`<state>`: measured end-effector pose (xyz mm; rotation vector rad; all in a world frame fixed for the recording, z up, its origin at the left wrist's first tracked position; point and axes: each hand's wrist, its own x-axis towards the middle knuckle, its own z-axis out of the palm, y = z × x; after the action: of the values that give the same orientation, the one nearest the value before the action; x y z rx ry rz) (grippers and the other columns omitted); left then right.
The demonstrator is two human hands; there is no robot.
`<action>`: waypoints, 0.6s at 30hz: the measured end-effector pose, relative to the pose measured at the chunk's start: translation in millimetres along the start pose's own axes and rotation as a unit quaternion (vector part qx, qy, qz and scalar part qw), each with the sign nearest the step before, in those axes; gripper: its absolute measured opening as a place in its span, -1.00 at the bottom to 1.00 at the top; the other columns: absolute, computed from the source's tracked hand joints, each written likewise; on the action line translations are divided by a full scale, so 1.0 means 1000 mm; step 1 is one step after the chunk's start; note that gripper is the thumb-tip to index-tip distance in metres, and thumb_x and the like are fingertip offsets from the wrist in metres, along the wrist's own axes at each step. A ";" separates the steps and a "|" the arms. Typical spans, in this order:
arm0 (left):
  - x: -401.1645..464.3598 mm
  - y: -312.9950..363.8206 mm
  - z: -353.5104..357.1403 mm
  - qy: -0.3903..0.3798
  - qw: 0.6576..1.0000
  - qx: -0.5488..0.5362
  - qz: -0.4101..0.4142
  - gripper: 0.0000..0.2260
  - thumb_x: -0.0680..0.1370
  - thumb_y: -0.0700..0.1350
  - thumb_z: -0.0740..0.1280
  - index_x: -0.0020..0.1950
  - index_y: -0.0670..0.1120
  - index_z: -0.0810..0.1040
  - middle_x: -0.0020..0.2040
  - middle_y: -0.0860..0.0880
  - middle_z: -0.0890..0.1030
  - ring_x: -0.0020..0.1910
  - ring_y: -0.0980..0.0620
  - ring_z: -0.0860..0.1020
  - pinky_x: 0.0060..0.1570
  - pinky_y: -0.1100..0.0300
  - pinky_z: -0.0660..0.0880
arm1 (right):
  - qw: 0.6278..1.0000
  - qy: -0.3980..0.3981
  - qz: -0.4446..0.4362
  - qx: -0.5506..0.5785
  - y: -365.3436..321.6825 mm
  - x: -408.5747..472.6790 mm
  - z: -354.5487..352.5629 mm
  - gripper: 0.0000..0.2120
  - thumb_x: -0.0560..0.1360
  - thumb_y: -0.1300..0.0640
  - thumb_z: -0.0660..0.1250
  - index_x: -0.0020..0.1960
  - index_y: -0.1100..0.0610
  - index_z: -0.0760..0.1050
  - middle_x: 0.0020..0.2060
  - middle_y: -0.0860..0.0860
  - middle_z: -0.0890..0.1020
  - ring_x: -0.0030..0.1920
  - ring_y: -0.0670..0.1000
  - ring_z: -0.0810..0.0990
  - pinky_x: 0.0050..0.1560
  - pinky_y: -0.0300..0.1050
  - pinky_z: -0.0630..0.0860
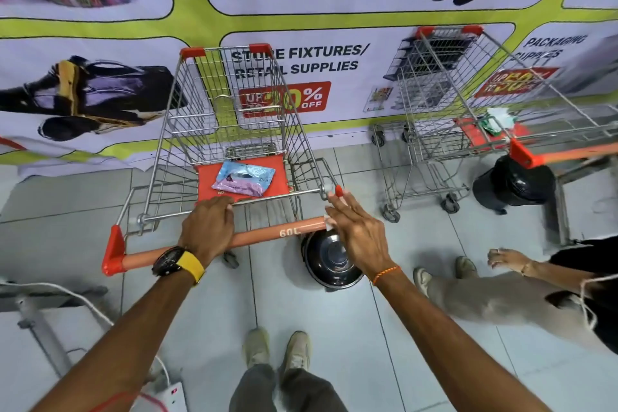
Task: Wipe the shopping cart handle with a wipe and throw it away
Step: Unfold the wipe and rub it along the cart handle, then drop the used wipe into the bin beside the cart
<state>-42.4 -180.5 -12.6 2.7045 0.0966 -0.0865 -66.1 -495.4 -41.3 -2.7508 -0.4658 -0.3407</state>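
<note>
A wire shopping cart point(174, 130) stands in front of me with an orange handle point(267, 233) marked 60L. My left hand point(207, 227) grips the handle left of its middle. At the handle's right end my right hand point(354, 227) presses a white wipe point(329, 223) onto the bar, fingers stretched flat over it; only a corner of the wipe shows. A blue and pink wipe pack point(244, 179) lies on the cart's red child seat. A black bin point(331, 261) with a dark liner sits on the floor under the handle's right end.
A second cart point(434, 104) stands to the right with wipes on its seat, and a second black bin point(515, 182) behind it. Another person point(521, 291) crouches at the right. A sale banner covers the wall. A white cable and power strip point(167, 391) lie at lower left.
</note>
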 end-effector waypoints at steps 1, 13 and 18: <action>0.001 -0.001 0.001 -0.003 1.000 0.009 0.010 -0.77 0.57 -0.17 0.24 0.16 -0.12 0.61 0.07 -0.19 0.67 0.03 -0.27 0.58 -0.07 -0.11 0.56 | 1.000 -0.007 0.007 0.005 0.002 -0.001 -0.005 -0.68 0.54 0.18 0.48 0.27 -0.01 0.60 0.42 -0.09 0.55 0.43 0.02 0.52 -0.04 -0.04 0.70; 0.023 0.006 0.009 -0.076 0.985 0.108 0.113 -0.86 0.48 -0.20 0.32 -0.02 -0.21 0.61 -0.06 -0.27 0.68 -0.06 -0.29 0.60 -0.09 -0.09 0.57 | 0.801 -0.055 0.551 0.229 0.003 -0.045 -0.047 -0.83 0.42 0.21 0.50 -0.01 0.26 0.69 -0.18 0.12 0.70 -0.09 0.13 0.63 0.08 0.07 0.59; 0.030 0.043 0.018 -0.085 0.977 0.081 0.178 -0.75 0.51 -0.16 0.25 0.09 -0.26 0.58 0.02 -0.28 0.64 -0.02 -0.30 0.58 -0.08 -0.09 0.54 | 0.809 -0.103 0.555 0.162 0.000 -0.076 -0.032 -0.88 0.29 0.09 0.32 -0.37 -0.07 0.60 -0.33 -0.17 0.48 -0.24 0.10 0.56 -0.14 -0.04 0.53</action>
<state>-9.4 -225.4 -13.2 2.8151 -0.4625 -0.2255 -141.2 -527.3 -33.7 -2.2324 0.9569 0.3147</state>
